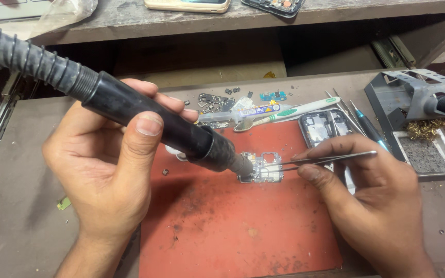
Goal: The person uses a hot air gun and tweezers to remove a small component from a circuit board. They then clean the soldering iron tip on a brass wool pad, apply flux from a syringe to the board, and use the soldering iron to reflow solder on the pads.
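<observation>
My left hand [106,164] grips the black handle of a hot-air tool [145,116], whose ribbed hose runs off to the upper left. Its metal nozzle points down at a small circuit board [261,170] lying on a red work mat [222,226]. My right hand [372,201] pinches metal tweezers [330,157], and their tips touch the right side of the board.
A syringe [243,114], a toothbrush [294,110], a phone frame [325,126], more tweezers and a screwdriver [369,126] lie behind the mat. A soldering iron stand [418,98] with brass wool and sponge sits right. Small parts [215,100] are scattered behind. Phones rest on the rear shelf [191,18].
</observation>
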